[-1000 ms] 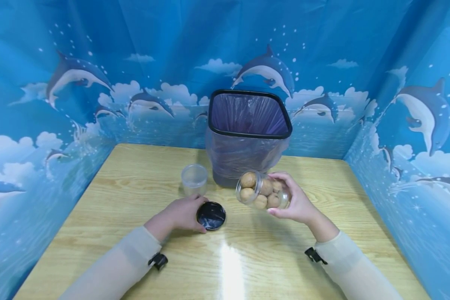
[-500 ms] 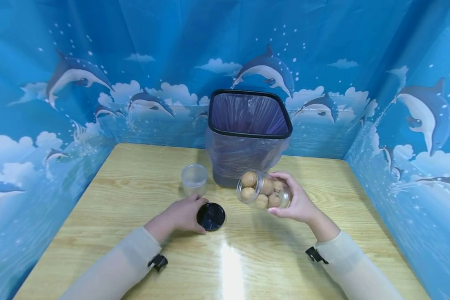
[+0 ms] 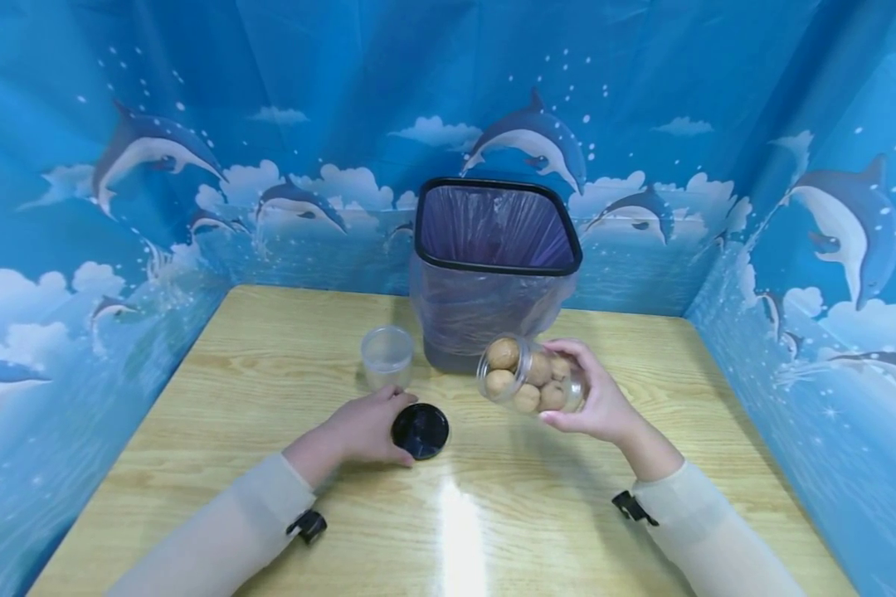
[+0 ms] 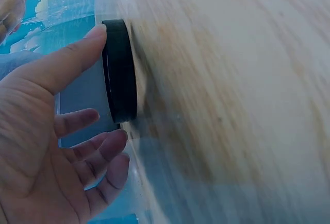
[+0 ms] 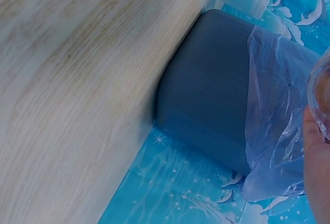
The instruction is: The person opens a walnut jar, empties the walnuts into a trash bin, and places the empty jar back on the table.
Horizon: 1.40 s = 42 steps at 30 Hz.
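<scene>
Tilted on its side above the table, a clear jar (image 3: pixel 528 377) of walnuts (image 3: pixel 504 354) is gripped by my right hand (image 3: pixel 593 398), its uncovered mouth facing left. In the right wrist view only the jar's rim (image 5: pixel 313 92) and part of that hand (image 5: pixel 315 167) show at the right edge. A round black lid (image 3: pixel 421 431) lies flat on the table beside my left hand (image 3: pixel 366 429). The left wrist view has the thumb at one edge of the lid (image 4: pixel 121 72) and the loosely bent fingers near the opposite edge.
An empty clear jar (image 3: pixel 387 352) stands just behind my left hand. Farther back is a grey bin (image 3: pixel 448 356) with a purple liner (image 3: pixel 493 298) and a black rim. Blue dolphin-print curtains (image 3: pixel 328 124) enclose the wooden table (image 3: pixel 269 365).
The black lid has settled flat, and my left thumb and fingers have spread slightly around it. My right hand has shifted the walnut jar a little to the right.
</scene>
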Motion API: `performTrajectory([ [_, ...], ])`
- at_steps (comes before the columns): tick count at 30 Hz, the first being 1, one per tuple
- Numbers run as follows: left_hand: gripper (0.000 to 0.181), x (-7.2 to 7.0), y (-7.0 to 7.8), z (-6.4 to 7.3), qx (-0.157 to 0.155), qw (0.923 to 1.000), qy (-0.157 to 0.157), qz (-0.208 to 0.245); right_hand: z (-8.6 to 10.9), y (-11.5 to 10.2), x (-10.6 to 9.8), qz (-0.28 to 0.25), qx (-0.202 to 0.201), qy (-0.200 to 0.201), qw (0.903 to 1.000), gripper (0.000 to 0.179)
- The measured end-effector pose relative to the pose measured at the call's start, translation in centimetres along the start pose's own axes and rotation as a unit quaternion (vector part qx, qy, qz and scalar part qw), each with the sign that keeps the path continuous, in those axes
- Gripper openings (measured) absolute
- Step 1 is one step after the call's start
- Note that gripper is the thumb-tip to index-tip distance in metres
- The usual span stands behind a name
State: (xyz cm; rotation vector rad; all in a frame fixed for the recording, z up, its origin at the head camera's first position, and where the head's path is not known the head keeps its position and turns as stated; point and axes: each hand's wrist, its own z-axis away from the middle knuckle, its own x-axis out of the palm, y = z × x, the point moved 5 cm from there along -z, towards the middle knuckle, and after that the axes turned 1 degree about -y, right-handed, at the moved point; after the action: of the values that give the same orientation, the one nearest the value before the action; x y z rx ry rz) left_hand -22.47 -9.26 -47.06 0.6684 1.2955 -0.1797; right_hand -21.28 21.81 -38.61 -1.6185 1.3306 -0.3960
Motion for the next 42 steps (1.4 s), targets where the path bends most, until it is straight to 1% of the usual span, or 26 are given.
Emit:
performTrajectory([
  [4, 0.093, -0.7, 0.2, 0.3, 0.010, 0.9999, 0.003, -0.003, 0.0, -0.1, -0.1, 0.002, -0.005, 0.003, 1.0000, 0.089],
  [11, 0.080, -2.0, 0.2, 1.1, 0.027, 0.9990, 0.032, -0.011, -0.1, -0.1, -0.3, 0.005, -0.006, 0.002, 1.0000, 0.090],
  [14, 0.074, -2.7, 0.2, 1.4, 0.037, 0.9978, 0.052, -0.016, -0.1, -0.2, -0.3, 0.006, -0.001, 0.004, 1.0000, 0.090],
  [18, 0.066, -3.9, 0.2, 1.8, 0.062, 0.9935, 0.095, -0.015, -0.1, -0.2, -0.5, 0.004, -0.005, 0.007, 1.0000, 0.090],
  [21, 0.063, -5.0, 0.3, 1.9, 0.079, 0.9885, 0.128, -0.018, 0.0, -0.2, -0.8, 0.010, -0.012, 0.011, 0.9998, 0.090],
  [23, 0.061, -5.8, 0.5, 2.0, 0.092, 0.9838, 0.152, -0.018, 0.0, -0.2, -0.9, 0.014, -0.014, 0.015, 0.9997, 0.090],
  [27, 0.059, -7.7, 1.1, 1.9, 0.137, 0.9681, 0.209, -0.014, 0.1, -0.3, -1.2, 0.028, -0.008, 0.021, 0.9994, 0.090],
  [29, 0.058, -8.6, 1.5, 1.9, 0.152, 0.9614, 0.229, -0.010, 0.1, -0.4, -1.4, 0.036, -0.007, 0.024, 0.9990, 0.090],
  [31, 0.061, -9.5, 1.9, 1.9, 0.153, 0.9580, 0.242, -0.009, 0.2, -0.5, -1.6, 0.042, -0.011, 0.026, 0.9987, 0.091],
  [33, 0.063, -10.3, 2.3, 1.8, 0.147, 0.9561, 0.253, -0.010, 0.2, -0.4, -1.8, 0.042, -0.019, 0.027, 0.9985, 0.092],
  [37, 0.067, -11.8, 3.1, 1.4, 0.143, 0.9511, 0.273, -0.012, 0.3, -0.2, -2.1, 0.041, -0.025, 0.029, 0.9984, 0.093],
  [40, 0.069, -13.0, 3.5, 1.0, 0.147, 0.9448, 0.292, -0.017, 0.4, -0.2, -2.3, 0.050, -0.023, 0.031, 0.9980, 0.092],
  [42, 0.070, -13.7, 3.7, 0.6, 0.155, 0.9390, 0.306, -0.022, 0.4, -0.3, -2.3, 0.054, -0.026, 0.033, 0.9977, 0.092],
])
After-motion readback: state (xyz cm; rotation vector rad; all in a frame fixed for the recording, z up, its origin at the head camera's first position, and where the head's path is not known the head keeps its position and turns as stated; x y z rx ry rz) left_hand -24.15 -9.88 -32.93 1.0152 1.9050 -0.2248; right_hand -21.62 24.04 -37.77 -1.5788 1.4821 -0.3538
